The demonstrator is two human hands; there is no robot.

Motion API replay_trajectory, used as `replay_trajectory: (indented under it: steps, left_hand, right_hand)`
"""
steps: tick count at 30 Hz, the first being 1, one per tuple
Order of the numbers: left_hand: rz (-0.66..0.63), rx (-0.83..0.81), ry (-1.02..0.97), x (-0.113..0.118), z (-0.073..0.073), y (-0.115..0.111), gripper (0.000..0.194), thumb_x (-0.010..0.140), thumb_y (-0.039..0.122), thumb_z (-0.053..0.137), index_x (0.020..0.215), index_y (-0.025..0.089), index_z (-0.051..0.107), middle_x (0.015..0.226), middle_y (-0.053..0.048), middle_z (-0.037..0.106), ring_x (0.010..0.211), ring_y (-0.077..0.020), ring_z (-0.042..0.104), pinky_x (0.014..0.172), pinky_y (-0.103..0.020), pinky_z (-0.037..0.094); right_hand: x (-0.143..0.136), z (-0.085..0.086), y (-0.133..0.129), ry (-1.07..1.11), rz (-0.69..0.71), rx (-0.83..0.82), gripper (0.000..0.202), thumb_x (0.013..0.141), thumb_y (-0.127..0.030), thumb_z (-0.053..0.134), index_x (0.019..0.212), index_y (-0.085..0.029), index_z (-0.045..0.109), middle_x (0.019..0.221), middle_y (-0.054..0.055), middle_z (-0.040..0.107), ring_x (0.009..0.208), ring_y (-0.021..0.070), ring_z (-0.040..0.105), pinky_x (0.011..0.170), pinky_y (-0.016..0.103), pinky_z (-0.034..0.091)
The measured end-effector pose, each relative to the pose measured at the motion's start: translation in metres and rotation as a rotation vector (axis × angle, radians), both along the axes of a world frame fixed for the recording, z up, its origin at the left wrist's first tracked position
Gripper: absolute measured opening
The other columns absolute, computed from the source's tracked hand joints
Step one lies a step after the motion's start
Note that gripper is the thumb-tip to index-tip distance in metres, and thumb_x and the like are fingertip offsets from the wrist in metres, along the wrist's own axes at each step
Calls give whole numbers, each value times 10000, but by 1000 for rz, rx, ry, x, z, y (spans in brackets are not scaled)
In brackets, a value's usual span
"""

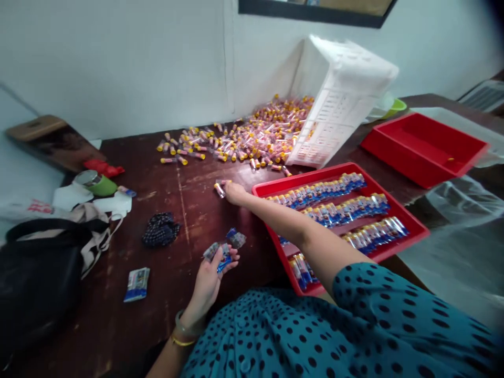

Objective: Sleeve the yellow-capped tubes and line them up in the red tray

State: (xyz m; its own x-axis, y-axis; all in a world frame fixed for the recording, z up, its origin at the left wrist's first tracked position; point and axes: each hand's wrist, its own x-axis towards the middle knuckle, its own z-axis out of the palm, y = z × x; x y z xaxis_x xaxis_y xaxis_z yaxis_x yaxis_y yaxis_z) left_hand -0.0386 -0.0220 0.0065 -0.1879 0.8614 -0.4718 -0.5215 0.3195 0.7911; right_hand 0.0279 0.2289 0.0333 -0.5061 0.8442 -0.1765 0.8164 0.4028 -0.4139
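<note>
My left hand (214,270), near the table's front edge, has its fingers curled round small blue and clear wrappers (223,258). Another blue wrapper (236,238) lies just beyond its fingertips. My right hand (235,193) reaches across to the middle of the table, its fingers closed at a small yellow-capped tube (219,190). Behind it spreads a large pile of yellow-capped pink tubes (252,137). Under my right forearm, a red tray (417,231) holds rows of filled blue-and-clear packets (346,210).
A white basket (334,105) leans tipped over the pile. At the right sits a red bin (425,147) beside clear plastic sheeting. Leftward are a dark cloth (160,229), a packet stack (137,284), a black bag (39,278) and a green-sided container (100,184).
</note>
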Motion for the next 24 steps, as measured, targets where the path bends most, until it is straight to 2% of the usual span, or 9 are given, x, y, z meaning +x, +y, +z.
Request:
replay_trajectory:
  steps: [3,6,9,11,13,15,18,21,24]
  left_hand:
    - [58,-3,50,-15,-3,-5,347,689,396,841,882,147,694,786,-40,755,727,-177,722,654,-277,580]
    - [114,-11,75,-21,-9,-7,347,660,382,855,848,150,677,739,-21,739,661,-154,705,585,-239,553]
    - [84,30,72,-12,-11,-2,344,679,400,831,852,150,672,726,-23,727,618,-152,691,539,-237,542]
    - [45,75,74,-1,-9,3,335,684,399,825,853,155,668,728,-15,717,593,-155,682,515,-246,541]
    - [14,106,77,8,-4,6,336,674,399,829,849,162,666,739,-7,709,567,-155,670,496,-259,543]
    - [-32,116,86,14,0,7,348,668,401,832,866,163,674,765,-10,710,562,-159,664,488,-275,549]
    - [-140,113,113,14,3,4,328,691,392,820,872,149,694,735,-18,698,576,-165,653,492,-283,549]
    - [-225,103,156,11,2,0,268,726,381,799,789,140,698,635,-12,664,546,-139,606,495,-254,512]
    - [-231,114,191,10,-2,-2,241,713,344,813,713,144,679,597,1,648,501,-100,549,480,-219,449]
  right_hand:
    - [10,-2,-2,-17,-16,16,334,936,-128,451,1241,-9,515,1186,284,624,1030,305,635,868,375,464]
    - [39,2,-18,76,73,59,266,878,-124,507,1127,-102,599,1215,192,598,1047,264,601,927,352,445]
    - [69,7,-61,344,304,13,147,835,-117,518,856,-162,656,1004,84,620,944,209,600,911,326,458]
    - [86,10,-97,479,409,-70,99,856,-172,557,848,-173,656,986,67,603,938,196,600,911,325,471]
    - [98,12,-128,548,429,-110,82,877,-253,615,890,-182,654,1053,77,586,954,193,601,909,326,485]
    - [108,14,-145,578,391,-109,99,897,-285,619,893,-189,647,1088,85,574,961,192,604,899,327,494]
    - [119,19,-151,600,336,-105,85,917,-254,588,884,-193,636,1062,80,581,971,193,606,896,332,492]
    - [128,22,-149,615,343,-113,71,907,-246,602,887,-191,644,1051,79,587,974,197,608,904,342,486]
    - [135,22,-147,698,295,-141,114,927,-259,580,972,-200,666,1095,86,600,1031,204,605,941,356,475]
